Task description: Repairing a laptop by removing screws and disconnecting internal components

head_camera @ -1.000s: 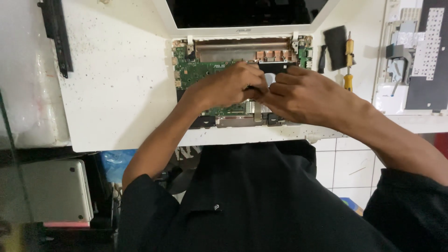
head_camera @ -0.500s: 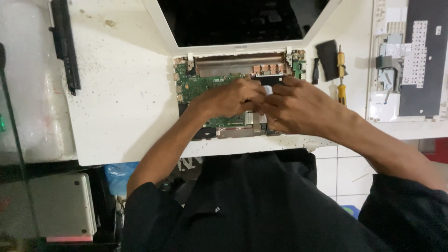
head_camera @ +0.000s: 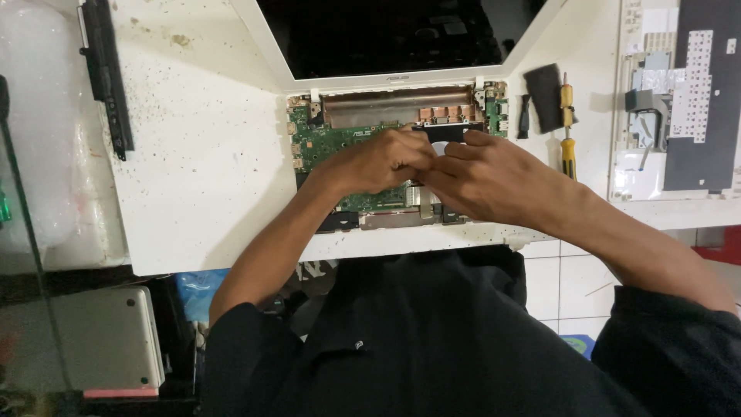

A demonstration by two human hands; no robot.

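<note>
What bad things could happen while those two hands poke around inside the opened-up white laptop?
Both hands, left hand and right hand, press close together on the bare green circuit board, so a slip might bend or scratch a small part. The yellow-handled screwdriver lies right beside the right forearm; a nudge could roll it. The black laptop screen leans open behind and could get bumped.

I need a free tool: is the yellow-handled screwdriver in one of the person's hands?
No: the yellow-handled screwdriver lies on the table, right of the open laptop, apart from both hands.

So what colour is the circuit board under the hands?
Green circuit board, best in the head view.
</note>
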